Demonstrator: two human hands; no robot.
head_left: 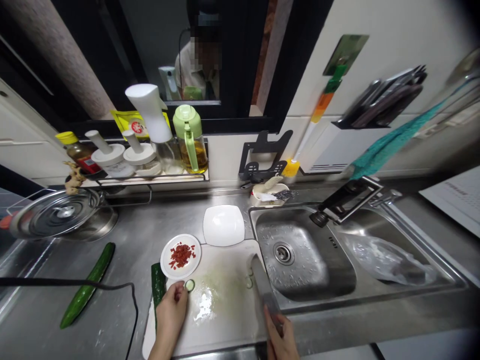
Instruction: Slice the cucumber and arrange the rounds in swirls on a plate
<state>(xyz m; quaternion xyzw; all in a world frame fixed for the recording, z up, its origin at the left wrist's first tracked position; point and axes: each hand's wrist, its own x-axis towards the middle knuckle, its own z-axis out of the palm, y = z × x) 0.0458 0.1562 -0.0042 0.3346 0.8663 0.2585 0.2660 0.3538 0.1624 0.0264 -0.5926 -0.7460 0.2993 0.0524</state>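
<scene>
My left hand rests on the white cutting board with its fingers curled against a piece of dark green cucumber. A thin cucumber slice lies just past its fingertips. My right hand grips the handle of a kitchen knife, whose blade points away from me along the board's right edge beside more slices. A small round plate of chopped red chili sits at the board's far left corner.
A whole cucumber lies on the steel counter at left, above a black cable. A square white dish stands behind the board. The sink and faucet are at right; a pot lid and a condiment rack at the back left.
</scene>
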